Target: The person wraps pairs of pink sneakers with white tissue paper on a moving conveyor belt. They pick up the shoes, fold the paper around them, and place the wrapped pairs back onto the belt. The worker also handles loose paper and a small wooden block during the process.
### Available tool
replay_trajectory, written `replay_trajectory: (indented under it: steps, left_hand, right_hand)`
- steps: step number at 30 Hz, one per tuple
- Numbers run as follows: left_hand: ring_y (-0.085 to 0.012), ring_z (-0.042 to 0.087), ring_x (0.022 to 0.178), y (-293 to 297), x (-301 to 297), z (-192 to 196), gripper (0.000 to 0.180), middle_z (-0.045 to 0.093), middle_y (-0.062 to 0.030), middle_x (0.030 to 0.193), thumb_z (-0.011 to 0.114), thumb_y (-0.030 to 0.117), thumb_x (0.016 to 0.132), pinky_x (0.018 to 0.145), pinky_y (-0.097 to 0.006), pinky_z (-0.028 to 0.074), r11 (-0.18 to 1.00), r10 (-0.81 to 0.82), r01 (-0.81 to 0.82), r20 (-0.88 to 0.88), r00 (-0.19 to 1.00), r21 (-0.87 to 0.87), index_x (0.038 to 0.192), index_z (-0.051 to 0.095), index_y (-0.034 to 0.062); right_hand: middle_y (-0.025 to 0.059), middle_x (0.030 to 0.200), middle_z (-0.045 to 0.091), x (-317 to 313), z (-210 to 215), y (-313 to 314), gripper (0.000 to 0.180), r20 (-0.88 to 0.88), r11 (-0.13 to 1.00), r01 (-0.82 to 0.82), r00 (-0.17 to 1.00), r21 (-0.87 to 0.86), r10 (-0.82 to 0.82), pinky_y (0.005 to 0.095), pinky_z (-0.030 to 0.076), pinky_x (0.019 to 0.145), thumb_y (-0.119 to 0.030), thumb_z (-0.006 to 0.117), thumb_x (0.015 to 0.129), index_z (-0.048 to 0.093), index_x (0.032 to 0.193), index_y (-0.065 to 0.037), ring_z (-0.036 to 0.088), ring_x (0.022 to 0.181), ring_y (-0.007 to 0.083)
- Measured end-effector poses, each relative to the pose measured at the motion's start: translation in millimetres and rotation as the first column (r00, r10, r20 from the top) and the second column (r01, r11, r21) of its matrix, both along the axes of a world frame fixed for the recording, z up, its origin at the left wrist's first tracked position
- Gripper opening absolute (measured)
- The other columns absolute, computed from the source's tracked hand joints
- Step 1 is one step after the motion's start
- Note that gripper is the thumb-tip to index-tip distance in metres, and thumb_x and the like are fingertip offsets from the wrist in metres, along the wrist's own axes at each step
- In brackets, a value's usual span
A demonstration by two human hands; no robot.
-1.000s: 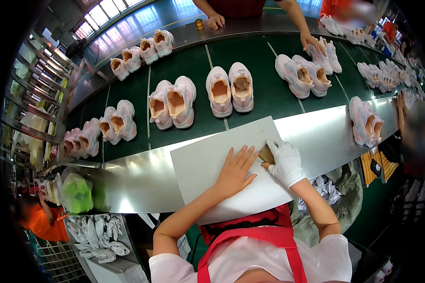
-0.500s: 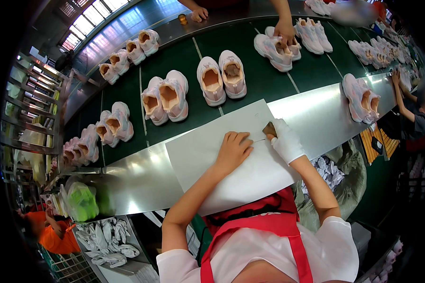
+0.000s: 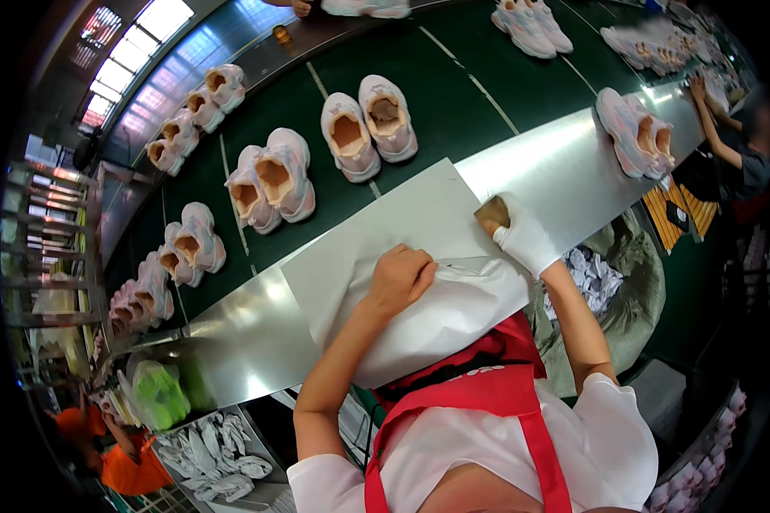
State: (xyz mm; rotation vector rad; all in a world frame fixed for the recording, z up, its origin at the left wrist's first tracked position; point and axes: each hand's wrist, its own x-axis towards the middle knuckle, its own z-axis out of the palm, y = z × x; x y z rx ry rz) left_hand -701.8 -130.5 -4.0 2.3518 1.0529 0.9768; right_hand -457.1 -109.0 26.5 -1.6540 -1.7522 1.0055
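A stack of white paper sheets point(image 3: 419, 205) lies on the metal ledge in front of me. My left hand point(image 3: 399, 278) is closed on the top sheet point(image 3: 462, 303), which bulges and creases toward my apron. My right hand point(image 3: 526, 239), in a white glove, holds a small flat brownish piece point(image 3: 492, 212) over the right part of the stack; its exact kind is unclear. Just beyond the stack, a pair of pale pink and white sneakers point(image 3: 376, 154) stands on the green belt.
The green conveyor belt point(image 3: 436, 103) carries several more sneaker pairs. Another pair point(image 3: 633, 132) sits on the ledge at right. A sack of crumpled paper point(image 3: 646, 295) stands below it. Left are a green bag point(image 3: 161, 398) and a bin of twisted paper point(image 3: 214, 453). Co-workers stand far right and lower left.
My left hand has gone from lying flat to closed, drawing the top sheet toward me into creases. Across the belt, a sneaker pair has been lifted to the far edge. The view has shifted.
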Motion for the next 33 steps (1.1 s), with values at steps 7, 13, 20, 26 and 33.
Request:
replay_trajectory:
  steps: [7,13,20,26,33]
  left_hand:
    - [-0.0292,0.048,0.055,11,21,-9,0.017,0.051,-0.0097,0.060,0.061,0.010,0.082,0.061,-0.038,0.039,0.988,0.139,-0.122,-0.201,0.970,0.091,0.067,0.053,0.0054]
    - [-0.0248,0.045,0.053,6,17,-13,0.017,0.048,-0.0069,0.058,0.058,0.007,0.084,0.060,-0.036,0.037,0.988,0.147,-0.135,-0.227,0.963,0.069,0.068,0.053,0.0046]
    - [-0.0244,0.040,0.050,4,13,-14,0.016,0.048,-0.0064,0.058,0.055,0.004,0.084,0.059,-0.035,0.036,0.985,0.171,-0.160,-0.254,0.952,0.062,0.068,0.054,0.0037]
    - [-0.0260,0.041,0.052,5,9,-14,0.014,0.049,-0.0077,0.058,0.055,0.003,0.082,0.059,-0.036,0.037,0.984,0.179,-0.173,-0.289,0.940,0.046,0.068,0.055,0.0026]
    - [-0.0168,0.048,0.060,-1,3,-21,0.012,0.055,-0.0063,0.067,0.050,0.008,0.090,0.059,-0.028,0.038,0.940,0.266,-0.266,-0.032,0.964,-0.214,0.092,0.060,0.0008]
  right_hand:
    - [0.0180,0.098,0.062,27,-16,3,0.047,0.424,0.956,0.163,0.868,0.244,-0.256,0.0403,0.047,0.081,-0.021,0.069,0.070,0.057,0.114,-0.008,0.060,0.091,0.0351]
    - [0.0140,0.094,0.062,92,-58,-46,0.028,-0.122,0.627,0.562,0.789,0.539,-0.602,0.0343,0.048,0.080,-0.013,0.066,0.076,0.060,0.103,-0.006,0.060,0.088,0.0317]
    - [0.0111,0.092,0.066,233,-272,-122,0.016,0.391,0.597,0.802,0.546,0.012,-0.741,0.0330,0.049,0.075,-0.018,0.061,0.081,0.067,0.094,-0.009,0.063,0.084,0.0233]
    - [0.0147,0.147,0.030,249,-351,-103,0.058,0.843,0.688,0.673,0.511,-0.271,-0.168,0.0347,0.039,0.102,-0.029,0.062,0.076,0.050,0.131,-0.013,0.042,0.128,0.0310]
    - [0.0137,0.090,0.067,267,-367,-133,0.029,0.145,0.557,0.817,0.575,-0.149,-0.805,0.0343,0.050,0.065,-0.015,0.070,0.075,0.060,0.101,-0.007,0.065,0.075,0.0259]
